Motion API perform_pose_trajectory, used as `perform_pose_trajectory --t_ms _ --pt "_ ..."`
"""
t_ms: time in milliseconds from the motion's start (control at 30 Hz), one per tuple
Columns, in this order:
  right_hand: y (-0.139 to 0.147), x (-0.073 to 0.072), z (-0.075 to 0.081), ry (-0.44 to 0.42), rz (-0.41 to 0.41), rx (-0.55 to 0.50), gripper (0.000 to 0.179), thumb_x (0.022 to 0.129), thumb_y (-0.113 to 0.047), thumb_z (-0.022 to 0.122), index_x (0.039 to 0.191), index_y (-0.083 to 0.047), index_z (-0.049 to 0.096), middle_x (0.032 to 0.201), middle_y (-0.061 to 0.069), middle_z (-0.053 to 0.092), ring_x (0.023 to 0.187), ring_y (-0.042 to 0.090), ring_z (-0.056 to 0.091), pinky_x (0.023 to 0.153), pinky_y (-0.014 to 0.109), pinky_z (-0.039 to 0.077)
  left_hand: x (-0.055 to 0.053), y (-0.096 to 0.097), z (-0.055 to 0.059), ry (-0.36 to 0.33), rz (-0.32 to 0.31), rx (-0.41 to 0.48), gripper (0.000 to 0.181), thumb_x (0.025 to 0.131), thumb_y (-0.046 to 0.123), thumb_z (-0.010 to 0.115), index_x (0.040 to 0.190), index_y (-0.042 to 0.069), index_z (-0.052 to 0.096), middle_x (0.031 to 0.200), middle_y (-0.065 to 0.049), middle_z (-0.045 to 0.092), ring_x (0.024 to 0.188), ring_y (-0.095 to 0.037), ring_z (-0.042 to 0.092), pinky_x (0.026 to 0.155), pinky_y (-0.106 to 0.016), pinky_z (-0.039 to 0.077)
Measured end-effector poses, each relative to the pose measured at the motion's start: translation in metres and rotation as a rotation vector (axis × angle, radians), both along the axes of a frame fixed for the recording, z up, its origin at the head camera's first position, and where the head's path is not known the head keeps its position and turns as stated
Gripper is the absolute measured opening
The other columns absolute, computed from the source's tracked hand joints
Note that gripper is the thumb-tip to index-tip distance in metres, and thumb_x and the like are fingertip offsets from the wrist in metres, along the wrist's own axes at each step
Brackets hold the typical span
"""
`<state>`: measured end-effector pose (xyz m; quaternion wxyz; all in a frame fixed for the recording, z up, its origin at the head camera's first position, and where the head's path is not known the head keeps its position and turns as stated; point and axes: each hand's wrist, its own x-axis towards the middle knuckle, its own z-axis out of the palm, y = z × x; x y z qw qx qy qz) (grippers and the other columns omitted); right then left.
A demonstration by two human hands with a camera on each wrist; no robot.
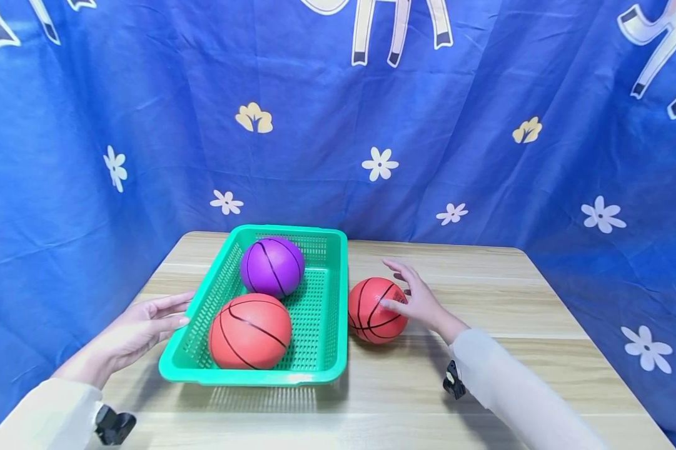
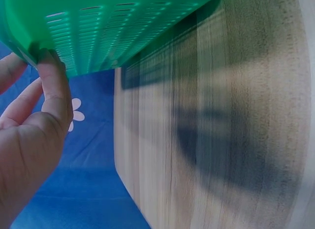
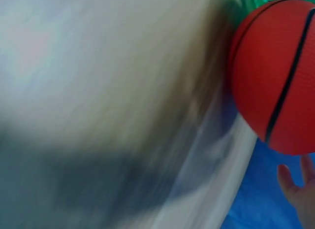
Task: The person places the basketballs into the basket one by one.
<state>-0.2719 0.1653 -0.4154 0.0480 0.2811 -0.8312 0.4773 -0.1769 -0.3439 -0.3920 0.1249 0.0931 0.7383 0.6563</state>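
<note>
A green slotted basket (image 1: 326, 300) stands on the wooden table (image 1: 484, 375). Inside it lie a purple ball (image 1: 272, 266) at the back and an orange ball (image 1: 250, 331) at the front. A red ball (image 1: 374, 310) sits on the table just right of the basket. My right hand (image 1: 413, 299) is spread, fingers straight, against the red ball's right side; the right wrist view shows the red ball (image 3: 275, 76) close up with fingertips (image 3: 295, 182) below. My left hand (image 1: 146, 322) touches the basket's left rim with straight fingers; its thumb (image 2: 51, 91) presses the basket (image 2: 113, 27) edge.
A blue curtain (image 1: 338, 125) with flower prints hangs behind and around the table. The tabletop stretches bare to the right of the red ball and along the front edge. The table's left edge lies just under my left hand.
</note>
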Motion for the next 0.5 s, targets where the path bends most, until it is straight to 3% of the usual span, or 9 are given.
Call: perform_pose_trajectory --t_ms 300,500 --pt "0.009 0.008 -0.007 -0.06 0.046 0.062 0.094 0.071 -0.027 0.085 0.148 -0.017 0.033 0.141 0.018 0.036 0.123 0.037 0.042 0.085 0.044 0.052 0.0 0.0 0.0 0.0 -0.005 0.016 0.066 0.096 0.0 0.054 0.143 -0.018 0.012 0.117 0.015 0.055 0.106 -0.002 0.058 0.088 -0.018 0.048" --pt "0.003 0.029 0.017 -0.084 0.051 0.111 0.099 0.067 -0.015 0.087 0.148 -0.005 0.03 0.139 0.023 0.036 0.12 0.041 0.043 0.095 0.057 0.042 0.0 0.0 0.0 0.004 -0.012 0.022 0.066 0.096 0.0 0.054 0.142 -0.019 0.011 0.117 0.015 0.054 0.106 -0.002 0.058 0.088 -0.019 0.048"
